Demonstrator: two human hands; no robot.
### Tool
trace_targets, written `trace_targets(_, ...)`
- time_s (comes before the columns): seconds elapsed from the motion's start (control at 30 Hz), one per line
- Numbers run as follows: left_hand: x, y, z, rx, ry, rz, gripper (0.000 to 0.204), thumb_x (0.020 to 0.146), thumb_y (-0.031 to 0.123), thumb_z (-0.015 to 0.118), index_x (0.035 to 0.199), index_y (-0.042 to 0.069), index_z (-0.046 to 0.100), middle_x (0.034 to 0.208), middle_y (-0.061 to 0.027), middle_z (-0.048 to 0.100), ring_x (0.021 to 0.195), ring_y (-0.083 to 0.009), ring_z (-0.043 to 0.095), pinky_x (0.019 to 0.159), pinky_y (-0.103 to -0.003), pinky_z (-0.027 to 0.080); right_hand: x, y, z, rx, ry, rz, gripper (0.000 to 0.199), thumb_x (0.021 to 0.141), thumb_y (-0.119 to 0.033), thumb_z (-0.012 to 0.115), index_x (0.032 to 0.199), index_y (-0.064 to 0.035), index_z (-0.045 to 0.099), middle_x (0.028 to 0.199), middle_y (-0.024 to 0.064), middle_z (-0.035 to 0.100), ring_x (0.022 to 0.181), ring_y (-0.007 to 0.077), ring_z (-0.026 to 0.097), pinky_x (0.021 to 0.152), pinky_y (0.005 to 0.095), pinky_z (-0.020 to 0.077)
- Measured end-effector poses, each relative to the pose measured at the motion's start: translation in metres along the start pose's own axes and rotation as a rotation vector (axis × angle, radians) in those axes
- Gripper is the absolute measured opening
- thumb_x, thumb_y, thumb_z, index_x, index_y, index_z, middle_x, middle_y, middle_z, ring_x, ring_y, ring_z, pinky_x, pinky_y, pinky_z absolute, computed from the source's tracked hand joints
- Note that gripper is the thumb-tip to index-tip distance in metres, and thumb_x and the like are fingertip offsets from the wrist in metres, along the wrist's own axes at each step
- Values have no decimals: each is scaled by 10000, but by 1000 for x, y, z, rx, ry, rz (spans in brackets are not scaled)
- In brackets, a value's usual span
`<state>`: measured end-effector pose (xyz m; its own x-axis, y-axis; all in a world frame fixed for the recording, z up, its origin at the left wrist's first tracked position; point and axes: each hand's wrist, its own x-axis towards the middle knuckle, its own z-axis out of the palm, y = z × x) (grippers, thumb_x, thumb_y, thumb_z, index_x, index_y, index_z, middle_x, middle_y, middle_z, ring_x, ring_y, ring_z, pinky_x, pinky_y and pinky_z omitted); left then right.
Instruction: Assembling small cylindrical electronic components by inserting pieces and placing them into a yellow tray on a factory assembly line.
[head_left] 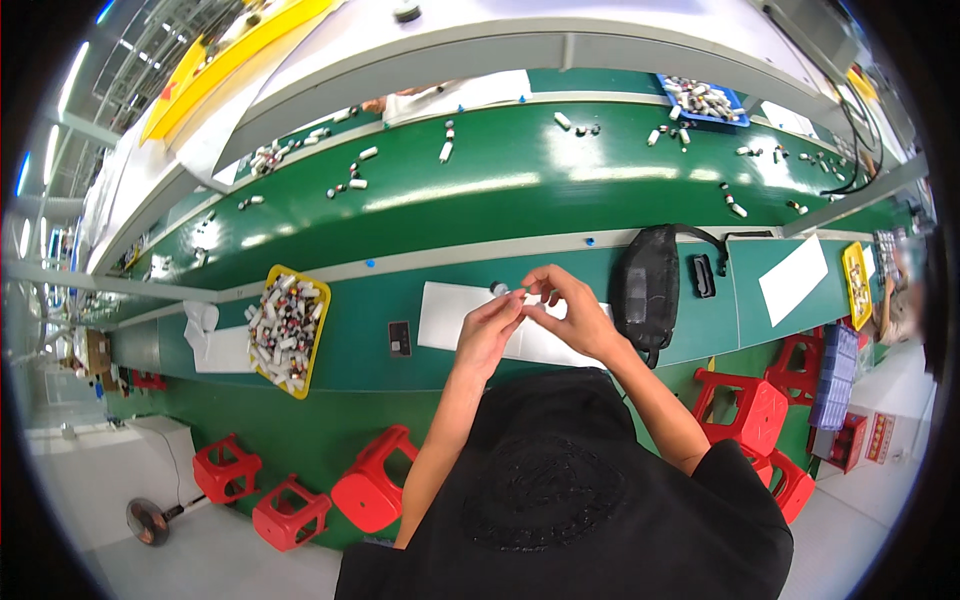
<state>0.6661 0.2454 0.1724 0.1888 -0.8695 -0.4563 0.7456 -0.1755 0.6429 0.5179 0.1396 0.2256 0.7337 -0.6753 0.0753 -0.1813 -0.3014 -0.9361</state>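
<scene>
My left hand (486, 328) and my right hand (574, 318) meet above white paper sheets (447, 312) on the green worktable. Both are closed, with fingertips pinched close together. A small pale bit shows between them, mostly hidden by the fingers, so I cannot make out its kind. Just beyond my left fingertips is a small dark grey round piece (498, 288). Right of the paper lies a black bag (648, 290) with a strap. A flat dark card-like object (400, 338) rests to the left of the paper.
A yellow tray (322, 325) heaped with small white cylinders with dark ends stands at left. Beyond the table edge runs a green conveyor belt (480, 205) with scattered similar pieces and a blue tray (742, 119). A black open case (703, 276) sits right. Red stools (372, 497) stand behind.
</scene>
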Motion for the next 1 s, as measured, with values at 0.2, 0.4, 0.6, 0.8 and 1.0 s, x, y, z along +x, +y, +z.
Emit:
trace_targets(0.2,-14,15,-3,270,-186,134,213,883,31,720,1073,-64,710,1005,-114,702,926,-155,645,844,-278,516,-11,13,-9,528,-255,373,431,857,-171,782,1208,-25,578,1067,44,655,961,146,615,838,286,500)
trace_targets(0.4,-20,15,5,713,-204,369,257,790,35,777,1047,31,762,913,-57,692,807,-127,531,745,-249,454,-28,29,-12,879,-580,522,301,907,-291,731,1147,-112,720,1086,18,721,980,68,620,853,248,485)
trace_targets(0.6,-18,23,14,638,-377,263,286,769,13,769,1053,51,765,886,-35,709,932,-165,561,840,-285,476,-37,32,-11,968,-579,585,253,893,-234,750,1086,-78,705,1046,19,720,989,70,649,846,217,509)
trace_targets(0.8,-21,26,-15,655,-370,242,261,802,24,758,1063,47,759,1001,-75,720,964,-171,593,881,-304,496,-27,33,12,922,-576,660,219,864,-179,777,1033,-82,676,976,1,698,925,75,656,815,230,531)
trace_targets(1.0,-8,8,-62,483,41,109,321,917,142,695,1210,14,678,1161,-81,705,1068,-138,641,949,-289,493,-8,89,37,680,-434,547,185,845,-34,759,934,-69,601,946,34,691,897,122,661,816,259,513)
